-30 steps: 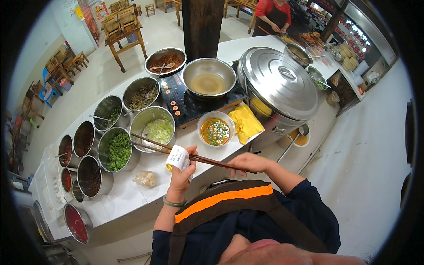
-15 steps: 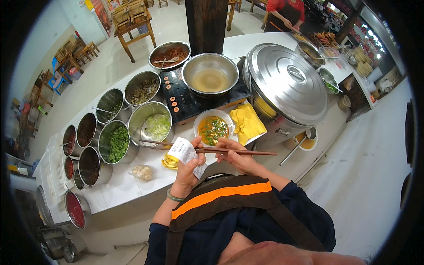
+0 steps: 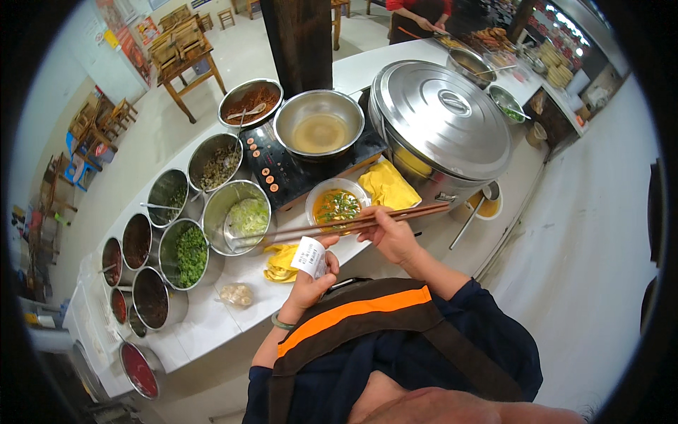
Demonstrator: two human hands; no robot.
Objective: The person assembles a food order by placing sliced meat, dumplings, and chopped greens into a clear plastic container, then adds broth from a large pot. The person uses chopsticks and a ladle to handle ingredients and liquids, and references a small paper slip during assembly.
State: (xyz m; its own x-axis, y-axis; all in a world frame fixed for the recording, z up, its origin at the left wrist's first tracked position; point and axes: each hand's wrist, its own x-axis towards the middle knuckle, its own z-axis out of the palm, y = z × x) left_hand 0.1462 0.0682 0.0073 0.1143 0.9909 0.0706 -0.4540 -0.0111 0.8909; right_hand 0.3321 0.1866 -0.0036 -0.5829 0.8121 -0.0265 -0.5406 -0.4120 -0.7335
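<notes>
My right hand (image 3: pixel 390 238) is closed round a pair of long brown chopsticks (image 3: pixel 418 212). They slant leftward across the counter's front edge, past the near side of a white bowl (image 3: pixel 308 206) of orange soup with chopped greens. My left hand (image 3: pixel 311 284) holds a curled white paper slip (image 3: pixel 308 257) with print on it, and its fingers bend round the slip's lower end. The chopsticks' thin ends, blurred, pass above the slip toward a steel pot (image 3: pixel 265 192) of shredded pale-green vegetable. A yellow cloth (image 3: pixel 390 187) lies right of the bowl, another yellow cloth (image 3: pixel 281 263) left of the slip.
Several steel pots of toppings, including chopped greens (image 3: pixel 189 263), line the left counter. A steel basin (image 3: pixel 288 116) of broth sits on a black induction cooker (image 3: pixel 272 157). A large lidded pot (image 3: pixel 452 134) stands to the right. A person in red (image 3: pixel 417 8) works beyond.
My right hand has lifted the chopsticks up and right, out of my left hand's grasp. The left hand keeps the slip, now lower. The view has shifted slightly.
</notes>
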